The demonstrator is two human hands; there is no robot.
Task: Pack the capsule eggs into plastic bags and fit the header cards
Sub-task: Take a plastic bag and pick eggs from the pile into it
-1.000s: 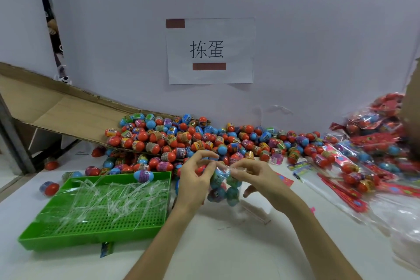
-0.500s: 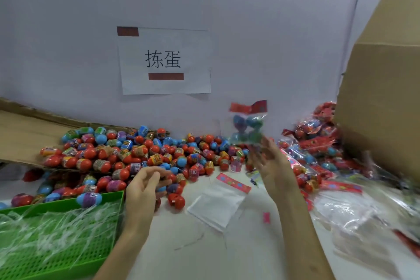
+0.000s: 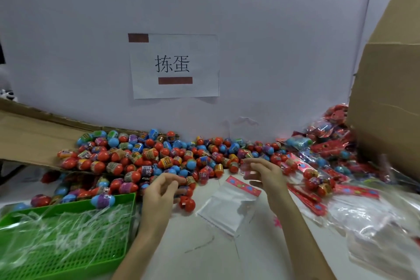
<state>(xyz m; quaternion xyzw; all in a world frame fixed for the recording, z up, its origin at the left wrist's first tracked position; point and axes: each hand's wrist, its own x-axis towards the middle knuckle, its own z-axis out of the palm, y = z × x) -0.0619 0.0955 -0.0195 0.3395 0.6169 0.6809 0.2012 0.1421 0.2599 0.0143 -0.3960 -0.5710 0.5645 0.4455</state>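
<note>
both hands look empty from here: the left hand (image 3: 162, 188) hovers with fingers loosely curled at the near edge of the pile of capsule eggs (image 3: 145, 157). the right hand (image 3: 264, 174), slack and a bit blurred, hangs just above the empty plastic bag (image 3: 225, 209). the bag lies flat on the table between them, a pink header card (image 3: 244, 186) across its far end. i'd guess a fresh pack is starting. best to pinch the bag's mouth open with the right hand first, then feed in the nearest eggs with the left, like the loose red egg (image 3: 187, 204) just beside the bag.
</note>
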